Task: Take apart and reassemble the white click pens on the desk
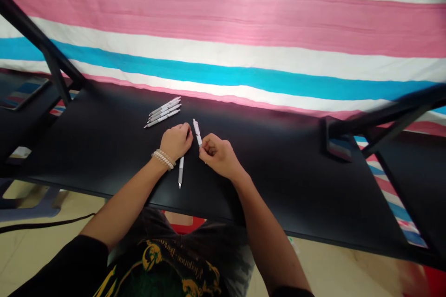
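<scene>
My right hand [219,154] pinches a white pen [197,132] near its lower end, with the pen's clip end pointing away from me. Just left of it, my left hand [177,140] has its fingers curled down at the tabletop; what they hold, if anything, is hidden. A second pen [180,174], white with a grey grip, shows below the left hand, tip toward me, its upper part covered by that hand. Beyond the left hand lies a group of several white and grey pens [163,112], side by side and slanted.
The black table [278,181] spans the view. Black metal supports [57,76] stand at left and right, with a phone-like dark slab [337,141] by the right one. A striped cloth [223,46] hangs behind. A purplish stool [38,206] and a black cable [52,223] are at lower left.
</scene>
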`<state>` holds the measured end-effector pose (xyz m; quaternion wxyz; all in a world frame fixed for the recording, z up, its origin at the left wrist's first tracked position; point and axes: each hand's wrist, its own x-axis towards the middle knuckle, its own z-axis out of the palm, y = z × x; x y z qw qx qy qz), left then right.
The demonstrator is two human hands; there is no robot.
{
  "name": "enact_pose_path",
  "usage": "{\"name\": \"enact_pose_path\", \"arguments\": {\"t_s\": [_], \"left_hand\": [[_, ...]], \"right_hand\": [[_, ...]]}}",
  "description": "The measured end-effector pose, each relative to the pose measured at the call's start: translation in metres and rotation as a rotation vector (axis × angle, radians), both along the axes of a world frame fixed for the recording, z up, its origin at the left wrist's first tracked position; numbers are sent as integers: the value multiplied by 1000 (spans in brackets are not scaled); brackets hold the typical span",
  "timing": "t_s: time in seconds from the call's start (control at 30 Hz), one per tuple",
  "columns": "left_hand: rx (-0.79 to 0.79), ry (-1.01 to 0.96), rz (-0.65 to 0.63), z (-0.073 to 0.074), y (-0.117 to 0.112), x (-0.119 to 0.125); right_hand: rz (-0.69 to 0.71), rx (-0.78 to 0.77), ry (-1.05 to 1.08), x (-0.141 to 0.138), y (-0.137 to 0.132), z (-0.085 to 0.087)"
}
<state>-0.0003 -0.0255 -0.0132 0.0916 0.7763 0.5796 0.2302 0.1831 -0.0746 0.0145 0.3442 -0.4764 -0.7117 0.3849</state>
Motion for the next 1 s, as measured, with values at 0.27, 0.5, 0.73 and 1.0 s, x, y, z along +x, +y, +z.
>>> {"name": "enact_pose_path", "arguments": {"t_s": [0.27,0.5,0.73,1.0], "left_hand": [[-55,-717,147,9,2,3],[-594,-1546,-107,20,5,3],[-488,-1687,10,16,7,7],[-406,-1764,113,12,9,10]], "right_hand": [[-57,1,125,-3,-1,3],[-55,-130,326,-7,1,1],[-212,-95,241,-2,9,-8],[-294,75,363,-6,13,-15]]}}
